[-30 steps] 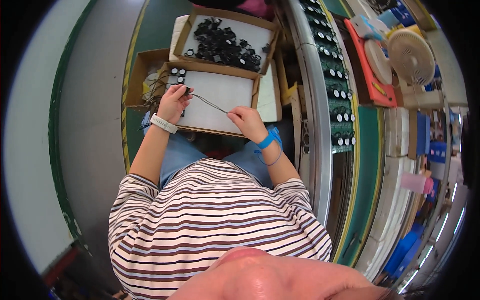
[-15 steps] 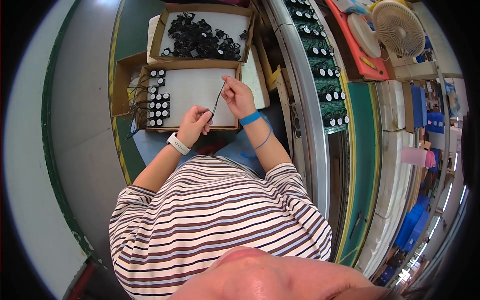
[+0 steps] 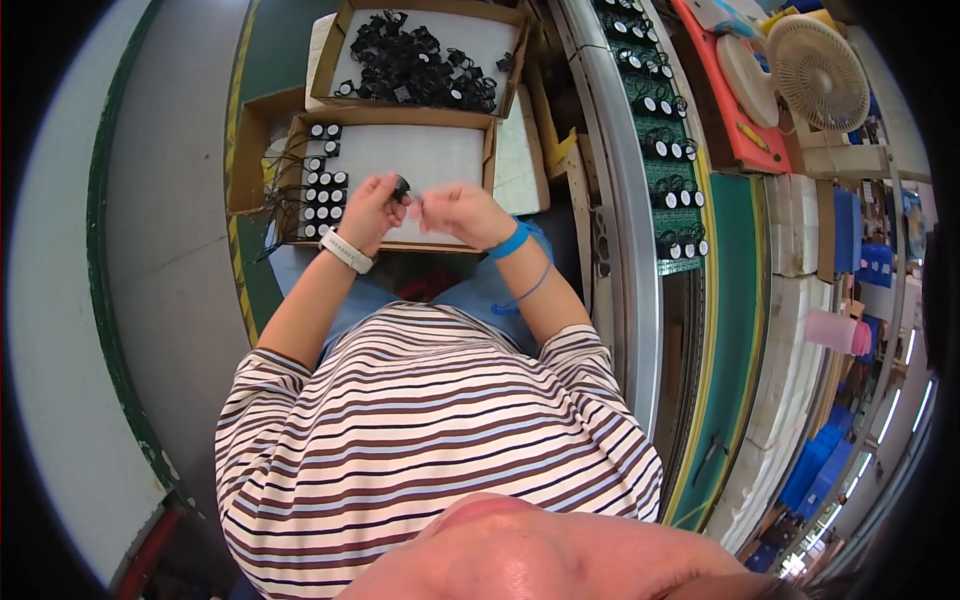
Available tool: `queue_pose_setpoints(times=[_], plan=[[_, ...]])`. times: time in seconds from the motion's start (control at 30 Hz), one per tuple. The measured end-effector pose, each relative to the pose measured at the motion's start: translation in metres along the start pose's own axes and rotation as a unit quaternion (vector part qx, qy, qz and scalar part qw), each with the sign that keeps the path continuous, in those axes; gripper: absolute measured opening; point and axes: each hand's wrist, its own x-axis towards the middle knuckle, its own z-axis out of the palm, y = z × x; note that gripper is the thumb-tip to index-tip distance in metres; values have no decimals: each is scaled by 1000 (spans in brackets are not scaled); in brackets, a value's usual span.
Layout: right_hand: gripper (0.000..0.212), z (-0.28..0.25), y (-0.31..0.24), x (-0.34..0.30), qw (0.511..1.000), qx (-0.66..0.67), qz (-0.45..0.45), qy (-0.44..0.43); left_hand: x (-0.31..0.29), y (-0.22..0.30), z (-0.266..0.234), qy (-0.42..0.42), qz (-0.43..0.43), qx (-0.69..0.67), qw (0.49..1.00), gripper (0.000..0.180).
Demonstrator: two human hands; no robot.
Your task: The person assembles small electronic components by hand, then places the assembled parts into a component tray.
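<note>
My left hand (image 3: 370,212) is closed on a small black wired part (image 3: 401,188), with its dark end sticking out past the fingertips. Close to its right is my right hand (image 3: 462,215), fingers bent and smeared by motion, so what they hold cannot be made out. Both hands are over the near cardboard tray (image 3: 490,160), which has a white liner. Along that tray's left side stand black parts with round white tops (image 3: 323,197), in rows, their wires trailing over the left edge.
Beyond, a second cardboard tray (image 3: 520,50) holds a heap of black wired parts (image 3: 415,62). To the right runs a metal rail (image 3: 630,250), then green boards (image 3: 680,225) bearing similar parts. A fan (image 3: 818,75) and a pink container (image 3: 835,332) are farther right.
The dark wire stretched between my hands no longer shows. My left hand has risen and turned, showing the black part; my right hand has come down closer to it. The view has shifted slightly.
</note>
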Motion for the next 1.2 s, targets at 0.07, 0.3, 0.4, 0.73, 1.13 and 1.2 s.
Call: queue_pose_setpoints(times=[0.07, 0.3, 0.4, 0.73, 1.13, 1.2], plan=[[21, -3, 3, 7, 986, 127, -84, 61, -6, -7, 14, -13, -12, 9, 1000, 21], [11, -17, 18, 13, 701, -605, -242, 290, -8, 5, 24, 18, -53, -9, 998, 18], [12, -15, 17, 13, 672, -668, -246, 203, -4, 8, 19, 30, -43, -39, 998, 21], [18, -20, 20, 15, 728, -664, -157, 75, 5, -5, 21, 44, 48, 159, 985, 19], [23, -23, 8, 9, 957, -265, -66, 100, -3, 5, 22, -23, -34, 106, 994, 16], [24, -17, 2, 8, 891, -424, -73, 143, -2, 1, 19, -25, -44, 73, 996, 14]])
